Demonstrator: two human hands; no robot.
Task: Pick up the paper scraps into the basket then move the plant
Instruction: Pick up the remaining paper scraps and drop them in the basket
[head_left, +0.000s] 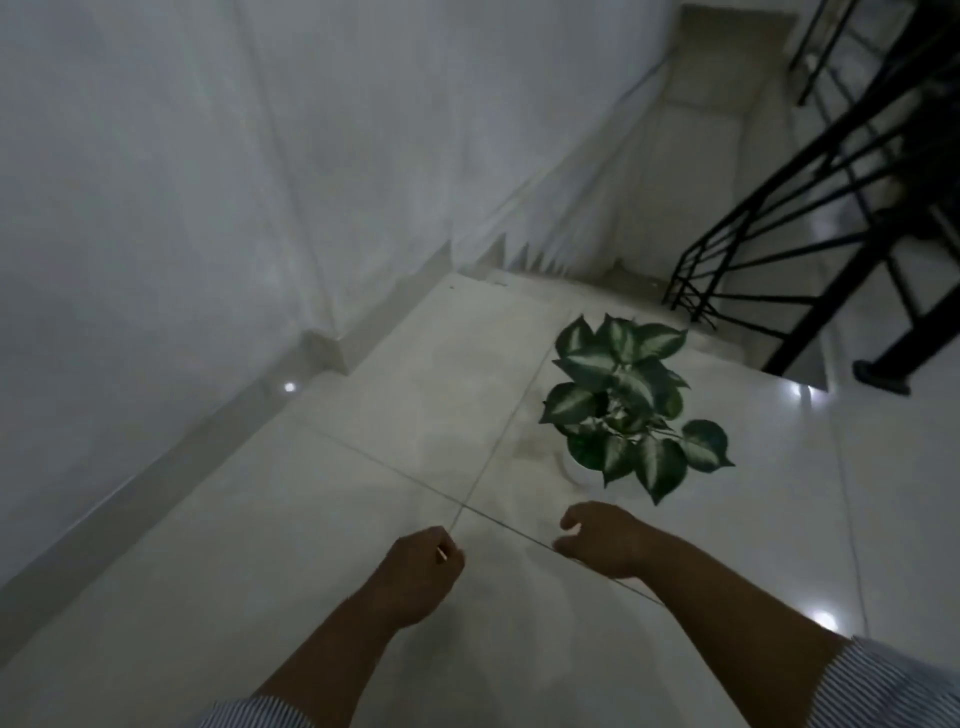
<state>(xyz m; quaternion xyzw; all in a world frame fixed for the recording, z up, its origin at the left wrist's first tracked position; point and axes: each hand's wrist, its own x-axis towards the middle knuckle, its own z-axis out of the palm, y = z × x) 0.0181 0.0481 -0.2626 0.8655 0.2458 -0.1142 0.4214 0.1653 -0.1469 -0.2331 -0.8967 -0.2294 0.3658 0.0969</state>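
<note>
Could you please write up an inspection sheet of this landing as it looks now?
Surface: glossy pale tiled floor, with light glare spots.
Job's things: potted plant upright in a white pot, near the stair edge; no basket or paper scraps in view.
Clutter: nothing seen.
Hands: left hand loosely closed with a small pale bit at the fingers, too small to identify; right hand curled open with an empty grip, just short of the pot, not touching.
Cables: nothing seen.
Surroundings: white wall on the left, stairs descending ahead, black railing on the right.
</note>
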